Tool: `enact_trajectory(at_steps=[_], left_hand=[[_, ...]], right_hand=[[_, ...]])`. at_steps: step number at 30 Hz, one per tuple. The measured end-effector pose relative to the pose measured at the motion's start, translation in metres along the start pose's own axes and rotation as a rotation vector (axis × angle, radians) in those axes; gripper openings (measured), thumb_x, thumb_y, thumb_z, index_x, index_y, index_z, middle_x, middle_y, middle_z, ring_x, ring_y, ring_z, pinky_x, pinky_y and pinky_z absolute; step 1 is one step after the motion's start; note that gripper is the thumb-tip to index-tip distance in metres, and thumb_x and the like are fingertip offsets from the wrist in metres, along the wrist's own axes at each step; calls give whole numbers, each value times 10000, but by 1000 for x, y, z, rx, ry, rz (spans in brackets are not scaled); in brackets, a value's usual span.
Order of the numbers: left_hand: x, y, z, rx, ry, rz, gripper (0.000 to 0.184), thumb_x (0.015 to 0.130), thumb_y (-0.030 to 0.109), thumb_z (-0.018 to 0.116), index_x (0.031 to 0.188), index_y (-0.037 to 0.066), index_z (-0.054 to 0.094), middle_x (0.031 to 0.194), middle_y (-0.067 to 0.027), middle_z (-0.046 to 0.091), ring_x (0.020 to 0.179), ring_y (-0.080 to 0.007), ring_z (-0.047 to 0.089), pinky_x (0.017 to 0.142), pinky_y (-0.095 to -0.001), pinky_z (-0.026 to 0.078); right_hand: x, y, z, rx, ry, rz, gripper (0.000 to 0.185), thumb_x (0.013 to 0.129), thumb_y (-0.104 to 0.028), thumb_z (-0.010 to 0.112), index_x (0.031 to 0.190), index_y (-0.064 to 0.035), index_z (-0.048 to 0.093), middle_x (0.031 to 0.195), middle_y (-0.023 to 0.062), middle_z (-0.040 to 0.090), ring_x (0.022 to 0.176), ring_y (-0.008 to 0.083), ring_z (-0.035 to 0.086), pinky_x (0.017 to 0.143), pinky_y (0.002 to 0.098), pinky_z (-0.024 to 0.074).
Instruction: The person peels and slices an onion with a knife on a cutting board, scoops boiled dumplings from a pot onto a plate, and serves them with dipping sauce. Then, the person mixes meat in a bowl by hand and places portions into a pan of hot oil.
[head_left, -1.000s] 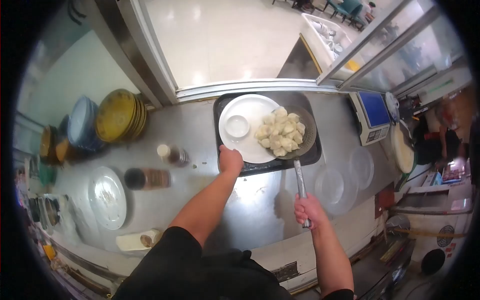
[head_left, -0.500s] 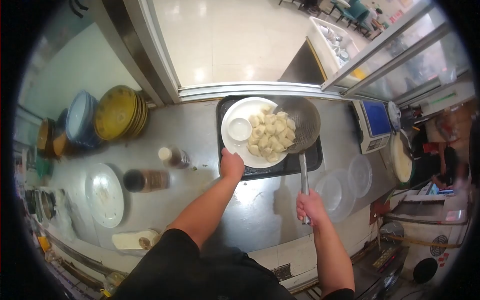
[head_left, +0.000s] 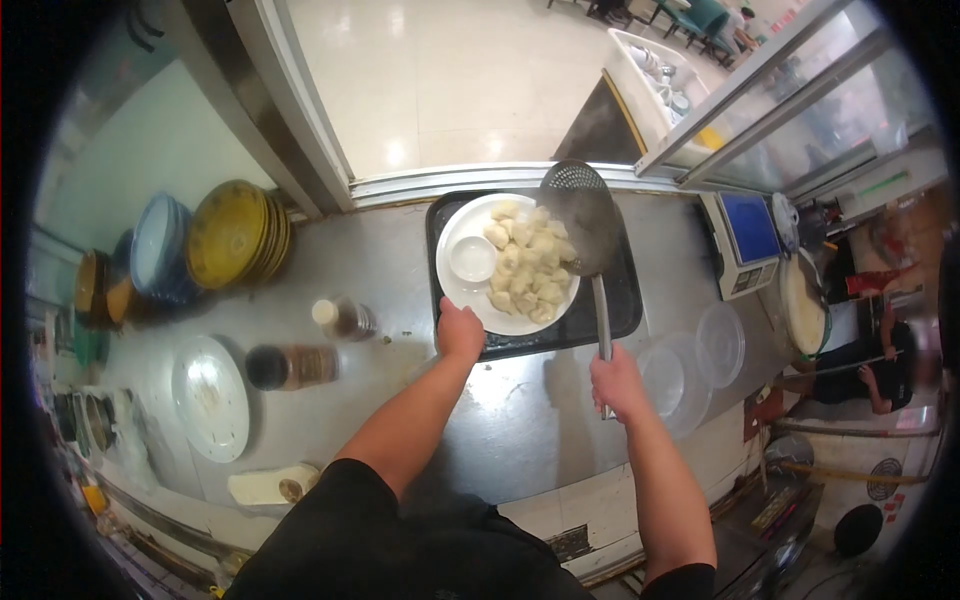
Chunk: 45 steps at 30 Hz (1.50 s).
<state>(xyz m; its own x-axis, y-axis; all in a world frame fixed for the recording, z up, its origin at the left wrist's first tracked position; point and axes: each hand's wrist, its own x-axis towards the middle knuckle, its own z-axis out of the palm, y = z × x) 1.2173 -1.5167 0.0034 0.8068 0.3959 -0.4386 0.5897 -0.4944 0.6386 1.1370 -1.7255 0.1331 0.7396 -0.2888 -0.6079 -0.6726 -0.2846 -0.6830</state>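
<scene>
Several dumplings (head_left: 525,262) lie heaped on the right part of a white round plate (head_left: 510,323), beside a small white dish (head_left: 472,259). The plate stands on a black tray (head_left: 625,315). My left hand (head_left: 460,331) is closed on the near left edge of the plate, its fingertips partly hidden. In my right hand (head_left: 616,382) is the metal handle of a perforated skimmer (head_left: 585,215). The skimmer's bowl is tilted over the right side of the tray, with no dumplings seen in it.
Left are stacked yellow bowls (head_left: 229,235), blue bowls (head_left: 160,245), two jars (head_left: 292,367) and an oval plate (head_left: 210,398). Right are a scale (head_left: 742,243) and clear plastic lids (head_left: 677,385). A window frame (head_left: 500,180) runs behind. A person (head_left: 880,370) is at far right.
The dumplings have passed from the skimmer onto the plate. My right hand has moved up and tilted the skimmer away to the far right side. My left hand stays at the plate.
</scene>
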Motion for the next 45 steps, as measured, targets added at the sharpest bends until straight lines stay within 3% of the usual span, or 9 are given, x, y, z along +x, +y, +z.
enact_trajectory(at_steps=[11, 21, 26, 29, 31, 38, 39, 42, 45], left_hand=[[-5, -13, 12, -152, 83, 24, 397, 816, 110, 509, 1186, -15, 437, 1112, -236, 552, 1052, -377, 525, 901, -426, 416], [-107, -73, 66, -467, -190, 474, 346, 795, 34, 524, 1132, -17, 463, 954, -96, 498, 841, -181, 485, 775, -302, 428], [-235, -104, 66, -380, -900, 687, 242, 848, 47, 510, 1076, -17, 458, 910, -69, 490, 693, -115, 474, 573, -230, 420], [-275, -159, 72, 44, -1189, 1044, 202, 855, 57, 511, 1039, -21, 484, 921, -66, 474, 857, -167, 472, 802, -290, 409], [-280, -203, 99, 204, -1439, 1024, 189, 829, 9, 501, 1016, -16, 482, 931, -81, 492, 884, -177, 489, 803, -301, 414], [-461, -260, 141, 526, -1361, 1492, 185, 828, -11, 490, 1012, -22, 475, 927, -81, 505, 837, -182, 514, 731, -303, 454], [-499, -272, 137, 547, -1370, 1517, 185, 828, -11, 490, 1012, -22, 475, 927, -81, 505, 837, -182, 514, 731, -303, 454], [-552, -310, 151, 793, -1740, 1141, 210, 836, -3, 493, 1046, -9, 478, 931, -79, 533, 777, -159, 527, 646, -337, 484], [-593, -335, 131, 775, -1795, 1822, 128, 816, 46, 555, 940, 24, 576, 821, -104, 608, 687, -201, 592, 608, -331, 495]], right_hand=[[-5, 11, -3, -354, 237, -251, 153, 790, -130, 531, 882, -11, 498, 726, 197, 585, 547, 314, 587, 532, 424, 495], [-172, 154, -69, 1530, -534, 236, 161, 835, -64, 523, 990, -88, 488, 540, -30, 384, 329, 47, 339, 276, 217, 245], [-380, 290, -30, 1527, -1, 79, 140, 849, -115, 555, 977, -92, 502, 547, -32, 386, 341, 67, 357, 316, 235, 297], [-501, 385, 41, 1371, 285, -25, 142, 850, -174, 584, 935, -79, 520, 545, -10, 429, 345, 101, 385, 336, 265, 330], [-561, 440, 92, 999, 778, 477, 199, 843, -233, 607, 871, -51, 532, 539, 31, 483, 358, 125, 435, 350, 296, 365], [-709, 546, 320, 1853, 1664, 789, 225, 818, -148, 640, 748, -24, 466, 470, 54, 438, 333, 170, 456, 298, 334, 355], [-733, 562, 345, 2209, 1853, 514, 227, 821, -126, 628, 704, -37, 454, 471, 51, 428, 327, 178, 447, 291, 341, 346], [-779, 615, 375, 2013, 2166, 897, 215, 805, -151, 629, 697, -68, 463, 482, 49, 435, 330, 172, 431, 289, 324, 329], [-835, 663, 382, 2187, 2152, 1041, 199, 784, -212, 629, 699, -103, 485, 499, 40, 444, 352, 156, 415, 311, 308, 316]])
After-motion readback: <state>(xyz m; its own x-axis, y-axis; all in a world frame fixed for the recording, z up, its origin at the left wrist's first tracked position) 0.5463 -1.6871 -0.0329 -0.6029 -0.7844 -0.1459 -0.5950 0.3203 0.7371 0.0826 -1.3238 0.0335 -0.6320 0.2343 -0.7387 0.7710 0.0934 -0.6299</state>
